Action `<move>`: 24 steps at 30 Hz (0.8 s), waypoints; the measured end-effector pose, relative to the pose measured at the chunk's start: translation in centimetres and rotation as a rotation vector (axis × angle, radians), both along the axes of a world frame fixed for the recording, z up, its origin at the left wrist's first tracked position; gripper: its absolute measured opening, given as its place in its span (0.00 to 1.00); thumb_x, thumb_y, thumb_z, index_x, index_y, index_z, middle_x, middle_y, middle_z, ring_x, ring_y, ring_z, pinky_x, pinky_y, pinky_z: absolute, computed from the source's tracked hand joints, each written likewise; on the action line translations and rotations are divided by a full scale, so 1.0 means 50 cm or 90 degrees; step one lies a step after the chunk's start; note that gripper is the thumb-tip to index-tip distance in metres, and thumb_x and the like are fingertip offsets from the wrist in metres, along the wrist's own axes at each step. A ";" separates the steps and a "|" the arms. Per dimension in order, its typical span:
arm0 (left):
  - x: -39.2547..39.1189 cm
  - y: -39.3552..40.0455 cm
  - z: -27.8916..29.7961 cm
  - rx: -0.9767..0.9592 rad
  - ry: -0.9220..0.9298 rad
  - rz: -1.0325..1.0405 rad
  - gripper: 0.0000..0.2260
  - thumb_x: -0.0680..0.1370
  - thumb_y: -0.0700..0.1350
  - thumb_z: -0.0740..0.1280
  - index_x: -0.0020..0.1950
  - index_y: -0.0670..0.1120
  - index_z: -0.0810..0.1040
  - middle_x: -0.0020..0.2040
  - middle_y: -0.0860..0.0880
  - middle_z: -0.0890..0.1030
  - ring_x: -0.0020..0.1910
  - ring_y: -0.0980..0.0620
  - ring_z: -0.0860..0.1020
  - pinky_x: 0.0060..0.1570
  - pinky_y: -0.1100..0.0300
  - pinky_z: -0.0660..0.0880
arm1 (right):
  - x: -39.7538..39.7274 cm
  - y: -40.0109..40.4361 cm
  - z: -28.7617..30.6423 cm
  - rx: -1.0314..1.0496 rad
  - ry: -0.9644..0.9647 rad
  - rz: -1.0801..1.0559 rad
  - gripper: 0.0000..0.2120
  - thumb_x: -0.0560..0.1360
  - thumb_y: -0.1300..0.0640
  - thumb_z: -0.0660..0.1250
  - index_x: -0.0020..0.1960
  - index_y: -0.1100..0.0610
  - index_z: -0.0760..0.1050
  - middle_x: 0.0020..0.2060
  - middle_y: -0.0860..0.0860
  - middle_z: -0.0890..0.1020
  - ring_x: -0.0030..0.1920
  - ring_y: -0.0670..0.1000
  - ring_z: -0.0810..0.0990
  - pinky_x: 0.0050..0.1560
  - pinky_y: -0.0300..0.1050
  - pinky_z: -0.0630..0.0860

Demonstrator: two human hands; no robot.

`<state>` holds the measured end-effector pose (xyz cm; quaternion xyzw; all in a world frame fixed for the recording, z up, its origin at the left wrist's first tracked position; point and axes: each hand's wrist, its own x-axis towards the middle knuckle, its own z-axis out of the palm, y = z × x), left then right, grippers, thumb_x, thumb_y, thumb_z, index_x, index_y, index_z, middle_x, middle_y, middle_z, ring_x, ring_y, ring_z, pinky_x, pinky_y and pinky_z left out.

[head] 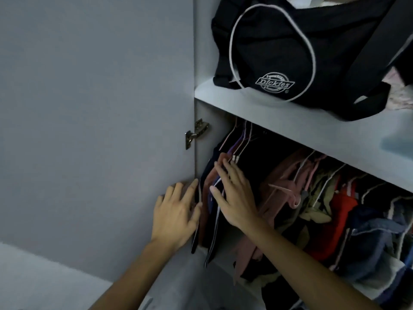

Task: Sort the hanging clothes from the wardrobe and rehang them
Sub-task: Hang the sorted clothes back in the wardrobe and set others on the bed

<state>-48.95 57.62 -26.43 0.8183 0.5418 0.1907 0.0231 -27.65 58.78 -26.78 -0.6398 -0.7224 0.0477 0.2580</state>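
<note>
both arms reach into the open wardrobe [207,135] from below. the left hand [176,211] lies flat, fingers straight and spread, against the edge of the wardrobe's side panel, its fingertips touching the outermost dark garment [197,229] at the far left of the rail. the right hand [232,195] is open too, fingers extended and fanned across the leftmost bunch of hanging clothes [214,198], pressing on the fabric rather than curling round it; a navy piece with white stripes and a dusty pink one show just under its fingers. neither hand holds anything.

thin hangers [240,139] in pink, purple and white rise above that bunch up toward the underside of the shelf. a dark gap sits right of the hand, and beyond it the rest of the clothes hang crowded together: pink garments [283,184], an olive one [324,191], a red one [339,218] and blue denim pieces [375,233] further right.

on the shelf [290,121] above the rail stands a black bag [290,52] with white piping and a "dickies" logo. a metal hinge [196,133] shows on the left panel, beside the pale door [96,108].
</note>
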 end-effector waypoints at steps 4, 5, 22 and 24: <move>-0.066 -0.078 -0.005 -0.002 0.012 0.103 0.28 0.83 0.60 0.59 0.83 0.53 0.64 0.73 0.49 0.73 0.68 0.47 0.72 0.56 0.52 0.72 | -0.074 -0.031 -0.002 0.015 0.023 0.122 0.31 0.84 0.39 0.56 0.84 0.48 0.56 0.83 0.50 0.58 0.83 0.52 0.53 0.80 0.56 0.58; -0.083 -0.104 -0.003 0.002 0.013 0.139 0.28 0.83 0.61 0.59 0.82 0.52 0.64 0.73 0.49 0.73 0.68 0.47 0.72 0.56 0.53 0.71 | -0.097 -0.042 -0.003 0.011 0.036 0.154 0.31 0.84 0.39 0.56 0.84 0.48 0.57 0.83 0.49 0.58 0.83 0.51 0.53 0.80 0.55 0.58; -0.459 -0.847 -0.018 -0.037 -0.057 0.813 0.31 0.82 0.65 0.56 0.84 0.57 0.60 0.79 0.51 0.68 0.76 0.46 0.68 0.69 0.47 0.70 | -0.664 -0.463 -0.033 -0.097 0.029 0.758 0.32 0.83 0.37 0.55 0.84 0.41 0.51 0.83 0.44 0.56 0.83 0.47 0.50 0.81 0.57 0.56; -0.509 -0.957 -0.023 -0.040 -0.070 0.880 0.31 0.82 0.65 0.57 0.84 0.57 0.60 0.79 0.51 0.69 0.76 0.46 0.68 0.68 0.45 0.71 | -0.745 -0.543 -0.031 -0.100 0.011 0.817 0.33 0.83 0.37 0.56 0.84 0.41 0.50 0.83 0.43 0.55 0.83 0.46 0.48 0.82 0.56 0.54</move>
